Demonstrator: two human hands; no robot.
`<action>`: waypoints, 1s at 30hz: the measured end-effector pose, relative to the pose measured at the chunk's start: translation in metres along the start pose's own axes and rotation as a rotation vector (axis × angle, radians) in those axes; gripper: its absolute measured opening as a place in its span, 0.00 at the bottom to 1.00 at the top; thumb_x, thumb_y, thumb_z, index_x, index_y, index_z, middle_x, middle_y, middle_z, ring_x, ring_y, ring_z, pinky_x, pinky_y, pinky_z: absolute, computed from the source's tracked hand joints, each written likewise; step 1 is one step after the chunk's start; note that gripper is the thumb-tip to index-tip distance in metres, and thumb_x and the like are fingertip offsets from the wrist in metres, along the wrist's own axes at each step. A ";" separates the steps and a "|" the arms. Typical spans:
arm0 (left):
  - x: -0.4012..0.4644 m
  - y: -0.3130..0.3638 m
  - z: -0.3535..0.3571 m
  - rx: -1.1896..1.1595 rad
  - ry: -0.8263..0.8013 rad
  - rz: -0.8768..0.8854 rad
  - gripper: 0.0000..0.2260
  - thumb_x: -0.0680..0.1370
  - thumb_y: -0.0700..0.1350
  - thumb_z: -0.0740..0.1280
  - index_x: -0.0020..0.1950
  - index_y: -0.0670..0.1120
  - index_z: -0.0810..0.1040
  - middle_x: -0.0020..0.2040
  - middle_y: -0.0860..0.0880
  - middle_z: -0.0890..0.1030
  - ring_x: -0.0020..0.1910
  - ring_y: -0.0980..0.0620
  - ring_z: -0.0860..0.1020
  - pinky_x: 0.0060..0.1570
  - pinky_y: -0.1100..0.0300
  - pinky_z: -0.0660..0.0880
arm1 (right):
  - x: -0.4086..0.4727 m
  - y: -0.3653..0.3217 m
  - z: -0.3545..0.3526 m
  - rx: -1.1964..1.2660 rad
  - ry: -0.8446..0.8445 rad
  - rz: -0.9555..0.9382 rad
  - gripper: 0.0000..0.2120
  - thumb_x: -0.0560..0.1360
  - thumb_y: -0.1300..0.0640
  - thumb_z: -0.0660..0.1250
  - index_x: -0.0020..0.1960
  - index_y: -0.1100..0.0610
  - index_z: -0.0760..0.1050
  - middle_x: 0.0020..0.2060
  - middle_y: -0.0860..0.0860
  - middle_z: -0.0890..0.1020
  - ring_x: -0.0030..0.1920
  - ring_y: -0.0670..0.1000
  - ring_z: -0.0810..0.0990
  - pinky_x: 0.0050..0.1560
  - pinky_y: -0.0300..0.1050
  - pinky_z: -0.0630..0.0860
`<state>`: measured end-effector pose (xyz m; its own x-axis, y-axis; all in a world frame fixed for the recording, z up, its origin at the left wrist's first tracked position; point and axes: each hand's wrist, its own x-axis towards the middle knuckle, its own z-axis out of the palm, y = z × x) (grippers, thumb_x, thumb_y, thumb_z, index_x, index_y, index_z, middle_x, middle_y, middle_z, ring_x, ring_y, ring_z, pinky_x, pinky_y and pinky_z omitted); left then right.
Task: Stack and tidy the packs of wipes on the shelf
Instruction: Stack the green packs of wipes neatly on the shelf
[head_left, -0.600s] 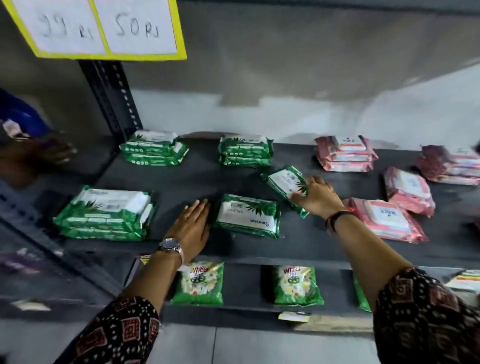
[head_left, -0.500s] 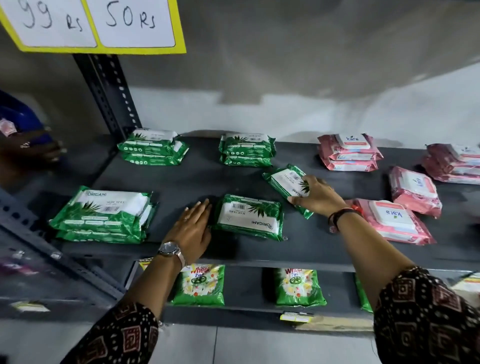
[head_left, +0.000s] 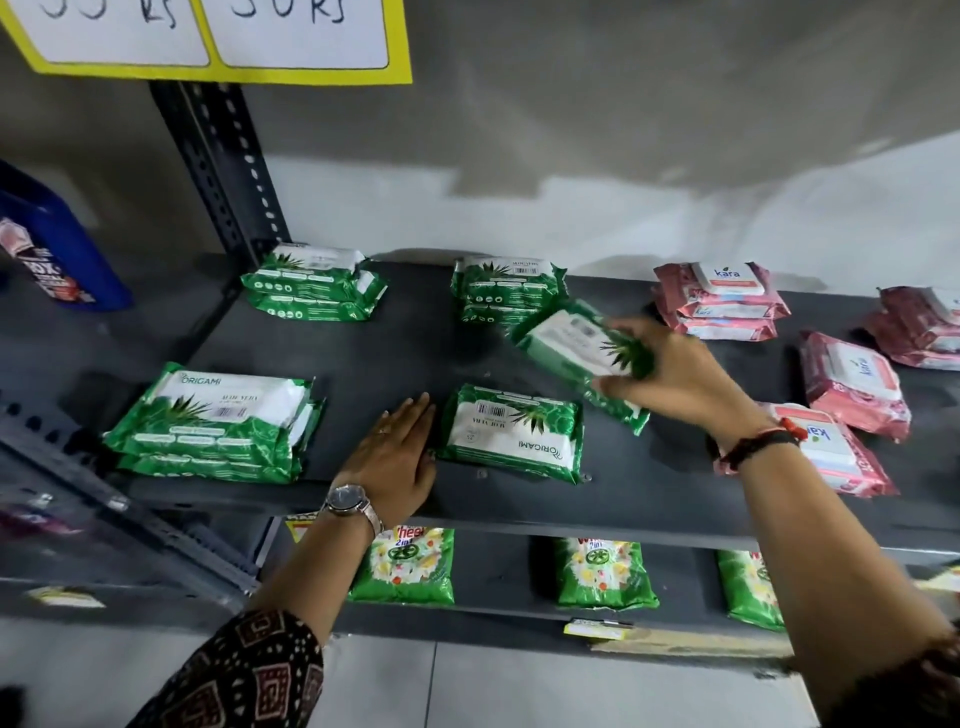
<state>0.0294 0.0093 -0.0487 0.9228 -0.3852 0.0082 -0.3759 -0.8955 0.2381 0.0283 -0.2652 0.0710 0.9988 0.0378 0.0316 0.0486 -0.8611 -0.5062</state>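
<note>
Two hands worked the dark shelf (head_left: 363, 358) in the head view: the right hand (head_left: 670, 376) had its grip clamped on a tilted green Origami wipes pack (head_left: 566, 345), lifted just in front of the back stack of green packs (head_left: 506, 291), while the left hand (head_left: 395, 457) lay flat and empty, fingers spread, touching the left edge of a single green pack (head_left: 514, 434) lying near the front. The step in hand looked like gathering loose green packs, and the next move likely called for squaring the held pack and setting it flat on the single pack or the back stack.
</note>
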 end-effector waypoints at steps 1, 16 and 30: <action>0.000 -0.001 0.001 -0.001 -0.001 0.002 0.38 0.65 0.57 0.36 0.73 0.42 0.50 0.77 0.46 0.49 0.76 0.50 0.48 0.73 0.57 0.44 | -0.002 -0.008 0.002 0.012 -0.076 -0.073 0.31 0.66 0.56 0.72 0.67 0.53 0.67 0.57 0.53 0.80 0.50 0.50 0.78 0.49 0.34 0.72; -0.020 0.028 -0.006 -0.437 0.211 -0.227 0.21 0.75 0.40 0.54 0.68 0.42 0.65 0.69 0.41 0.70 0.68 0.43 0.68 0.69 0.50 0.64 | 0.015 -0.017 0.034 0.317 -0.458 0.044 0.20 0.77 0.46 0.56 0.67 0.51 0.69 0.60 0.47 0.74 0.62 0.46 0.69 0.63 0.41 0.60; 0.030 0.093 -0.017 -1.496 0.180 -0.699 0.37 0.64 0.61 0.69 0.69 0.49 0.64 0.67 0.41 0.72 0.63 0.41 0.73 0.64 0.42 0.70 | 0.001 -0.011 0.054 0.161 -0.293 0.126 0.22 0.75 0.42 0.58 0.56 0.58 0.74 0.49 0.55 0.80 0.49 0.55 0.78 0.51 0.45 0.72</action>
<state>0.0238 -0.0818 -0.0102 0.9046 0.0970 -0.4150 0.3974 0.1603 0.9035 0.0294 -0.2277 0.0300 0.9557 0.1004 -0.2768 -0.0979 -0.7782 -0.6203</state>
